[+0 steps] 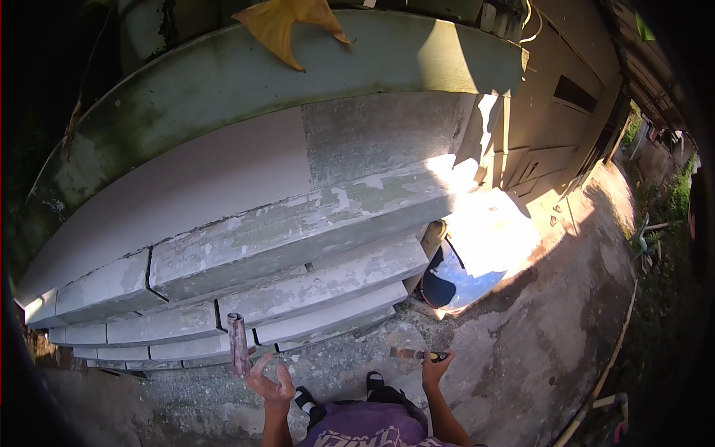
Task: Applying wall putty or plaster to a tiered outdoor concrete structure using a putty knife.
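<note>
In my right hand (437, 366) is a scraper with a black-and-yellow handle, my fingers closed round it. Its flat, brown-stained blade (407, 353) points left. Palm up, my left hand (271, 383) has its fingers apart and partly curled. Just beside its fingertips stands a reddish-brown tube (237, 344) smeared with white; whether the fingers touch it I cannot tell. Behind both hands run stepped concrete ledges (328, 270) with patchy white and grey surfaces and dark vertical gaps.
A mossy green curved slab (372, 56) overhangs the ledges, with a dry yellow leaf (287, 30) on it. At the ledges' right end sits a blue rounded object (465, 285) in harsh sunlight. Rough concrete ground (521, 357) spreads rightward to a long pole (618, 346).
</note>
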A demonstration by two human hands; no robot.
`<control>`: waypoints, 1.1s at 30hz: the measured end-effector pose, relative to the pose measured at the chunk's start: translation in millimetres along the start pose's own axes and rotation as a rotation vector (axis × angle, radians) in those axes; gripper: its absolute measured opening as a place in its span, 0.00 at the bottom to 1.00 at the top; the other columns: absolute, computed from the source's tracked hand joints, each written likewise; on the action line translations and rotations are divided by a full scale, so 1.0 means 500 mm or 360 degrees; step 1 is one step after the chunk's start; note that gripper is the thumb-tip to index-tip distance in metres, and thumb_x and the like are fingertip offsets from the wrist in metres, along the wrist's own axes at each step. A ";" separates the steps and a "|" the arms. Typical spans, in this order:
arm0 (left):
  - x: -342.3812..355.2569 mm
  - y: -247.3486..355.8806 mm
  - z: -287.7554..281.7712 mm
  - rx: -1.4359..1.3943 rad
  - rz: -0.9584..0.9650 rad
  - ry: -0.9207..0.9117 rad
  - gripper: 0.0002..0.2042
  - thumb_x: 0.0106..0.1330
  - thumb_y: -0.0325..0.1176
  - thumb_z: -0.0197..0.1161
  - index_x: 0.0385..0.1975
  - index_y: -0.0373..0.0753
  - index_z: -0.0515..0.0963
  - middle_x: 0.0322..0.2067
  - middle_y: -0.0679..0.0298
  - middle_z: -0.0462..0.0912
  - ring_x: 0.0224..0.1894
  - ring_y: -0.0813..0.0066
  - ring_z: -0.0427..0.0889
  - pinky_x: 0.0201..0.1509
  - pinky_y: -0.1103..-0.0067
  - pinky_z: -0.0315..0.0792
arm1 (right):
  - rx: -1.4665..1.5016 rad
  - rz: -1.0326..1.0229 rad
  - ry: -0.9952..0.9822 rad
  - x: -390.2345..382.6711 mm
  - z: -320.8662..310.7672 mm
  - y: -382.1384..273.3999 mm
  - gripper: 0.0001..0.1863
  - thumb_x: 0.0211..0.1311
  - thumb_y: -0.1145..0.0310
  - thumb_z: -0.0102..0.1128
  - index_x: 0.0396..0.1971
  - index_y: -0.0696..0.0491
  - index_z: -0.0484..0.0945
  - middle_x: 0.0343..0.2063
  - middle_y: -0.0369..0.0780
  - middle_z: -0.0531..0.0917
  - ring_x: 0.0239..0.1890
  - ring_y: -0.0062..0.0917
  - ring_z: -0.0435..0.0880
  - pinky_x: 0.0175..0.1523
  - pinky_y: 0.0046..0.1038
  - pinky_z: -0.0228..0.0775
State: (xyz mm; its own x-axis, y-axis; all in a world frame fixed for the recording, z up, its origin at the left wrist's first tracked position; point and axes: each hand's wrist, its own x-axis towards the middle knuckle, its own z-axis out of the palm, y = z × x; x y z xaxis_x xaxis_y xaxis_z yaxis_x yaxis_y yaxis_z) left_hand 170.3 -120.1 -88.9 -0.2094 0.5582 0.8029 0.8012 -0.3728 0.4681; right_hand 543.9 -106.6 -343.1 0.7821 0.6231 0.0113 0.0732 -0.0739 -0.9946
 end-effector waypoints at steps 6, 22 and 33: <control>-0.064 0.021 0.041 0.0060 -0.0050 -0.0061 0.16 0.60 0.29 0.60 0.47 0.33 0.72 0.45 0.53 0.76 0.48 0.54 0.74 0.56 0.63 0.65 | 0.0418 0.0300 -0.0346 0.052 0.000 -0.252 0.27 0.56 0.79 0.69 0.48 0.52 0.59 0.28 0.38 0.75 0.18 0.19 0.74 0.20 0.21 0.65; -0.067 0.082 -0.040 0.0154 -0.0483 -0.0256 0.12 0.52 0.27 0.64 0.38 0.41 0.82 0.46 0.49 0.80 0.50 0.47 0.75 0.53 0.62 0.68 | 0.1143 -0.0939 -0.0677 0.078 0.250 -0.778 0.20 0.61 0.78 0.63 0.29 0.52 0.55 0.44 0.60 0.81 0.46 0.36 0.84 0.50 0.33 0.80; -0.040 -0.024 -0.148 0.0099 -0.0502 -0.0431 0.12 0.51 0.28 0.66 0.37 0.41 0.84 0.48 0.47 0.77 0.49 0.49 0.75 0.53 0.61 0.68 | 0.0909 -0.1728 -0.0285 -0.020 0.488 -0.899 0.09 0.59 0.79 0.65 0.36 0.62 0.74 0.50 0.53 0.79 0.50 0.35 0.82 0.55 0.31 0.75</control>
State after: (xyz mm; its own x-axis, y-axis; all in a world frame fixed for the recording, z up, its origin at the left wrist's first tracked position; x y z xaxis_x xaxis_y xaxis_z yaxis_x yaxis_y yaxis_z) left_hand 123.3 -181.5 -83.4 -0.3013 0.8157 0.4937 0.7554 -0.1117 0.6456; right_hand 352.4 110.3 78.6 0.3863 0.2504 0.8877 0.3149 0.8688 -0.3821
